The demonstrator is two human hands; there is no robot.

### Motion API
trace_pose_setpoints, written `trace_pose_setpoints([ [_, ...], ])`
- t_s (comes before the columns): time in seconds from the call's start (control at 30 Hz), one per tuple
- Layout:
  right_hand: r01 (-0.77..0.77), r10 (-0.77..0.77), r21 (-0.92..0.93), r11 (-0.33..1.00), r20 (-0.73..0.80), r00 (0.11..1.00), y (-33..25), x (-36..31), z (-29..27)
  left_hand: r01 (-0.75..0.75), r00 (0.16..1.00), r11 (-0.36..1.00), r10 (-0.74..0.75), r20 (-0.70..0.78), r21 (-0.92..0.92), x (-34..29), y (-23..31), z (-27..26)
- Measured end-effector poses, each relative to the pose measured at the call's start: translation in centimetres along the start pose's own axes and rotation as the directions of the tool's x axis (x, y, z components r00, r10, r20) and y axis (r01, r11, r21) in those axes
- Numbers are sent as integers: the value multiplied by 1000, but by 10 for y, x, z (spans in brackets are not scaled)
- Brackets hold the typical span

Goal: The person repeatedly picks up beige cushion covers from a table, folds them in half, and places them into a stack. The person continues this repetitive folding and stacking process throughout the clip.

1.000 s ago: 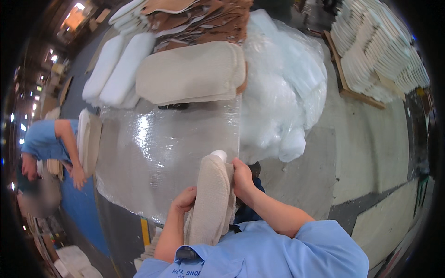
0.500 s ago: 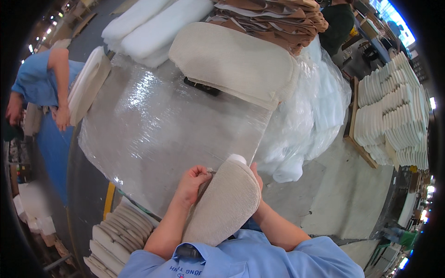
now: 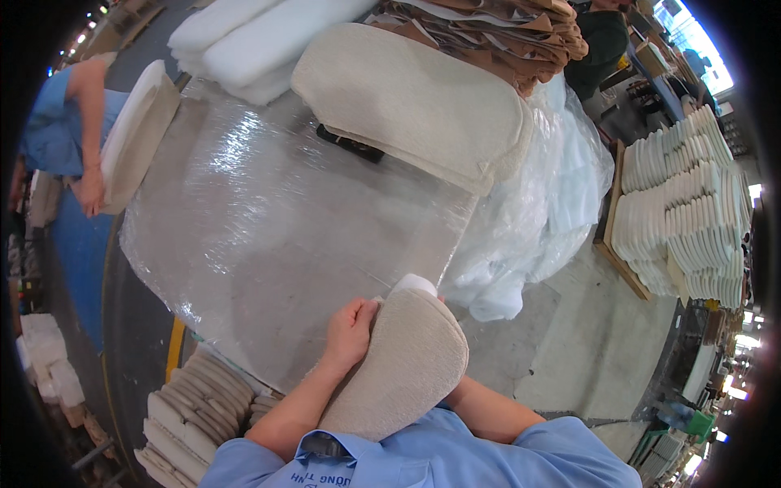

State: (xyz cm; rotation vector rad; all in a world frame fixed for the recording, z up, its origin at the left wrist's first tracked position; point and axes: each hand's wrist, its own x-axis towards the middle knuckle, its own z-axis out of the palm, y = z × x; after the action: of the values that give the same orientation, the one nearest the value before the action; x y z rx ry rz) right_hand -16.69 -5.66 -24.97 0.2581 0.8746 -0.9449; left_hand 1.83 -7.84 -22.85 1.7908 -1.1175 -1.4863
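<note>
A beige fabric cushion cover [image 3: 403, 358], rounded at its end, is held up against my front. White padding [image 3: 416, 285] shows out of its far end. My left hand [image 3: 351, 332] is closed, pinching the cover's left edge near the padding. My right forearm passes behind the cover on the right. Only a small part of my right hand [image 3: 442, 298] shows at the far right edge, gripping there; its other fingers are hidden.
A plastic-wrapped table [image 3: 268, 268] lies ahead, bearing stacked beige covers [image 3: 407, 98], white pads [image 3: 268, 41] and brown fabric [image 3: 488, 37]. Plastic-wrapped padding [image 3: 529, 220] bulges at right. Cushions [image 3: 195, 398] stand at lower left, more on a pallet [image 3: 683, 211]. A co-worker [image 3: 77, 122] handles a cushion.
My left hand has shifted slightly along the cover's edge toward the padding. My right hand has slipped mostly out of sight behind the cover. The co-worker's arm and cushion have moved a little.
</note>
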Motion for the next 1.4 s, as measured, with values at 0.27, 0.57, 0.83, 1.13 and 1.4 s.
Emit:
trace_pose_setpoints([
  [0.27,-75,75,-10,997,-31,997,43,11,-46,-81,996,996,82,-41,23,19,16,30],
  [0.57,-131,137,54,990,-136,981,71,-18,-80,-131,991,985,135,-23,112,41,29,45],
  [0.83,-182,184,30,983,-97,978,114,-41,-85,-203,962,960,160,221,192,31,30,53],
  [1.13,291,-592,-645,707,-313,743,31,-70,-93,-93,879,995,96,466,-29,3,1,74],
  [1.4,238,-179,-804,546,165,970,-86,-84,-50,167,753,972,-233,616,164,-3,36,53],
])
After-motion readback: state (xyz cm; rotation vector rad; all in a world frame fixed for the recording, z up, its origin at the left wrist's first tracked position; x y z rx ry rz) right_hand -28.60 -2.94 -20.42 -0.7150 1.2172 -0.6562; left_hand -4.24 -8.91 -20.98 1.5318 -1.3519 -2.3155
